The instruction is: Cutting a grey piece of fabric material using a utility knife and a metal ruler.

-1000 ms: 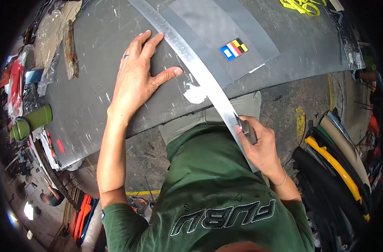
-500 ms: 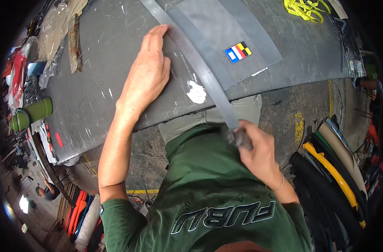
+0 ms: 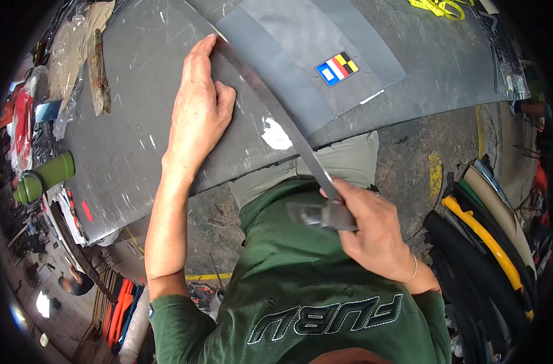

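Observation:
My right hand [image 3: 376, 227] grips the near end of a long, narrow grey strip [image 3: 267, 100]. A dark, glossy piece [image 3: 319, 215] juts from the same grip over my shirt; blur hides whether it belongs to the strip. The strip runs away across the table, tilted nearly edge-on, its far end past the top of the view. My left hand [image 3: 197, 112] lies palm down on the table, fingers stretched out together, fingertips close beside the strip. Right of the strip lies a flat grey panel [image 3: 316, 45] bearing a colourful flag-like patch [image 3: 337, 68].
The dark table [image 3: 128, 176] has a white smear [image 3: 276, 134]. A yellow measuring tape [image 3: 440, 7] is at the far right. On the left are a wooden stick [image 3: 98, 73] and a green bottle [image 3: 46, 177]. Rolls of material [image 3: 483, 233] stand right; another person [image 3: 76, 282] is lower left.
The strip has turned from flat toward edge-on and shifted left. My right hand has moved slightly down and right with it. My left fingertips have moved a little left.

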Tool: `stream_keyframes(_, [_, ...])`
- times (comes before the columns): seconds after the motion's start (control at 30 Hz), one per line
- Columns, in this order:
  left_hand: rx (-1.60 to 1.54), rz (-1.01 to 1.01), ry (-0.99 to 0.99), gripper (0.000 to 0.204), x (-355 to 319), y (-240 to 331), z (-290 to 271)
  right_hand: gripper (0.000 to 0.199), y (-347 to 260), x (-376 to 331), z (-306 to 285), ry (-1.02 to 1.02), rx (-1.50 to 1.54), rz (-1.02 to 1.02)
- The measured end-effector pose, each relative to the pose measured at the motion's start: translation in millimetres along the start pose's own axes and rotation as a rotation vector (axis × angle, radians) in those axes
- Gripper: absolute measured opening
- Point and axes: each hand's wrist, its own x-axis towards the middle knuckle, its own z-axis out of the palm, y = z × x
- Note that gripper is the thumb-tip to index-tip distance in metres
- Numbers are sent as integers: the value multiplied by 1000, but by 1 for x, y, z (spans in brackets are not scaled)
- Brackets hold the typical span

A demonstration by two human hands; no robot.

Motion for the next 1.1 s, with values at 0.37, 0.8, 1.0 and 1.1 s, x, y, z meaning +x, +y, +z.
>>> stream_keyframes(0.37, [190, 56, -30, 66, 5, 3, 5, 35, 30, 15, -1, -90, 531, 517])
stream_keyframes(0.8, [134, 33, -41, 86, 1, -5, 16, 35, 39, 33, 19, 34, 889, 506])
stream_keyframes(1.0, [50, 12, -47, 83, 1, -2, 11, 33, 32, 43, 22, 49, 935, 615])
stream_keyframes(1.1, [112, 36, -62, 84, 1, -8, 11, 34, 25, 41, 29, 79, 956, 599])
